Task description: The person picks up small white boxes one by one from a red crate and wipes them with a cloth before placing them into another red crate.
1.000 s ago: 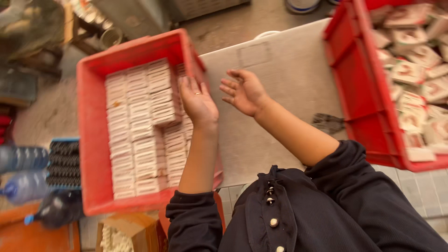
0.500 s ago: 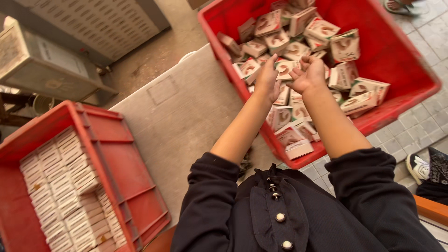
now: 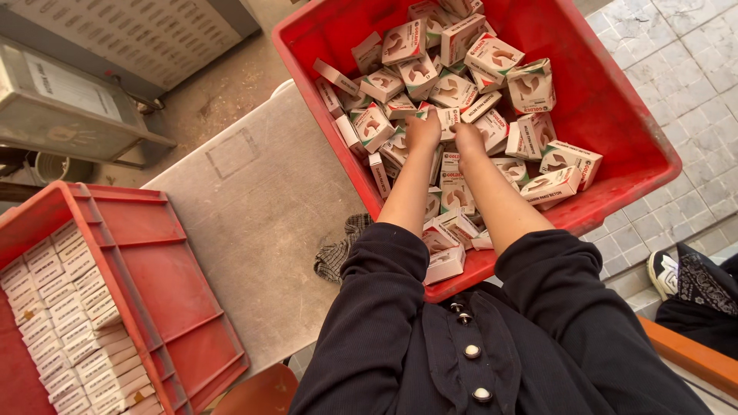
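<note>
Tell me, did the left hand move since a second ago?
Yes. The left hand has gone from the crate of stacked boxes, across the grey table, into the crate of loose boxes, beside the right hand.

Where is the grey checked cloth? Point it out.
In the head view, the grey checked cloth lies on the pale grey table, left of the red plastic crate of loose small cartons, partly under the person's left sleeve.

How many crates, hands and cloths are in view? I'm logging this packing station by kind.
Red crates: 2, one of loose boxes, one of neat rows.
Hands: 2, left hand, right hand.
Checked cloth: 1.
Total: 5.
</note>
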